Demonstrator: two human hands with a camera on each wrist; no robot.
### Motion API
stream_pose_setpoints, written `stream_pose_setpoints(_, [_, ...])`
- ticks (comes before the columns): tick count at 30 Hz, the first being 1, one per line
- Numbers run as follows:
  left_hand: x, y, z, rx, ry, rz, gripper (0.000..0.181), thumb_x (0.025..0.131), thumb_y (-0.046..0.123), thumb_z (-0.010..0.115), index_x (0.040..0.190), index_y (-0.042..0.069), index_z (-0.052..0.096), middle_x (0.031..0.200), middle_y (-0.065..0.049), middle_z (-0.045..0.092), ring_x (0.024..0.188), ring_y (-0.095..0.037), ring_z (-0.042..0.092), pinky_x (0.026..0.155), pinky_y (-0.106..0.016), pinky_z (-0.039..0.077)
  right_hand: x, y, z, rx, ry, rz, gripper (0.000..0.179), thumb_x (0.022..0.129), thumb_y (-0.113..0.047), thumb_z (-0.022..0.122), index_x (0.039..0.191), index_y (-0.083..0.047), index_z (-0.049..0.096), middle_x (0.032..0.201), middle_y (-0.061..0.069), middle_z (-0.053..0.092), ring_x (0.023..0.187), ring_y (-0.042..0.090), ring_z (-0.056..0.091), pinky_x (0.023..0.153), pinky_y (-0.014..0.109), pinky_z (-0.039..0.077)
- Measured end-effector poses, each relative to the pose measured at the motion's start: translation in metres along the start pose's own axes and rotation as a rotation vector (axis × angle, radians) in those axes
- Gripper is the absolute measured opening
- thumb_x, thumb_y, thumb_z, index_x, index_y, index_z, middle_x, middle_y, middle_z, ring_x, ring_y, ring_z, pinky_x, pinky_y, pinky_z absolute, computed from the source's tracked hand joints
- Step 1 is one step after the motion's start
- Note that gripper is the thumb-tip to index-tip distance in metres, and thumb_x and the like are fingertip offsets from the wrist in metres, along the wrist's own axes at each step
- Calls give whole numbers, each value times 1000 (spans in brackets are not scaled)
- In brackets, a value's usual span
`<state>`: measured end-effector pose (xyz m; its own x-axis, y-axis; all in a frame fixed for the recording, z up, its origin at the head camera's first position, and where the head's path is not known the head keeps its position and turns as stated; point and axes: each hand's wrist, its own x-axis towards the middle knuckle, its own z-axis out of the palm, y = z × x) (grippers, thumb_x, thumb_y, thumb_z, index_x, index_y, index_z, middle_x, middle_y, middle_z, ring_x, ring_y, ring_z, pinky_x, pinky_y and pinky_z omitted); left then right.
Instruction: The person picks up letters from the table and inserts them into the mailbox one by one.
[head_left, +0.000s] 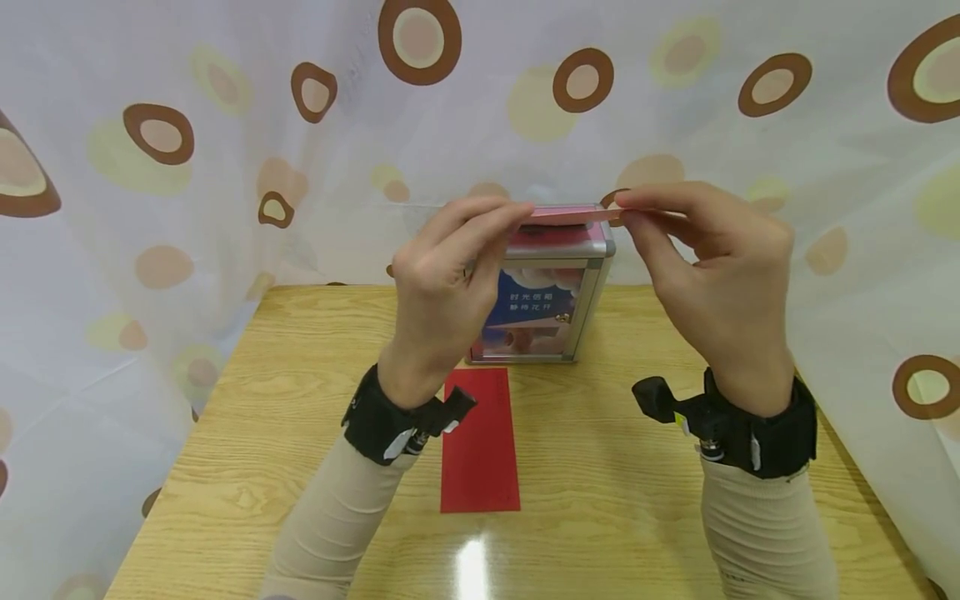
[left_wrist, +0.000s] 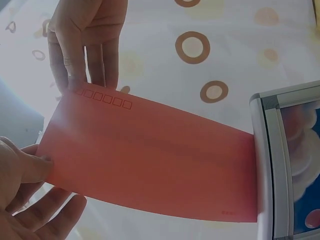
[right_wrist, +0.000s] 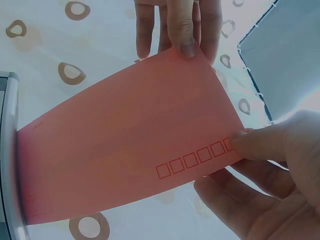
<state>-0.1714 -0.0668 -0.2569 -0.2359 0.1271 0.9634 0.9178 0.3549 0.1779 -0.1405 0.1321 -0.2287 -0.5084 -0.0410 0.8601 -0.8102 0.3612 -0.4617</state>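
A red envelope (left_wrist: 150,155) with a row of printed squares stands above the mailbox (head_left: 536,342), its lower end right at the box's top. My left hand (head_left: 453,275) pinches one upper corner between thumb and fingers. At the opposite corner, my right hand (head_left: 723,275) pinches the envelope beside the squares. From the head, the envelope shows nearly edge-on between both hands. In the right wrist view, the envelope (right_wrist: 115,130) bows slightly, and its far end meets the box's silver edge. The box has a metal frame, a printed front and a small lock.
A second red envelope (head_left: 480,450) lies flat on the wooden table (head_left: 600,492) in front of the mailbox. Behind the table hangs a white cloth (head_left: 465,125) with brown ring patterns, and it also runs along both sides.
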Motion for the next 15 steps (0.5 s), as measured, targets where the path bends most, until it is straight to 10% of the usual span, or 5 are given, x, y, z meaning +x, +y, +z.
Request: stream_pose_setpoints(15, [-2,-5,0,27,60,-9,12,91,1,65,98,-4,73,93,-16,69,94,-18,66,78,-30,57,-3,13,1,-33,42,-13,12,83,11,66,92,6,73,91,19,73,89,22,67,87,30,56])
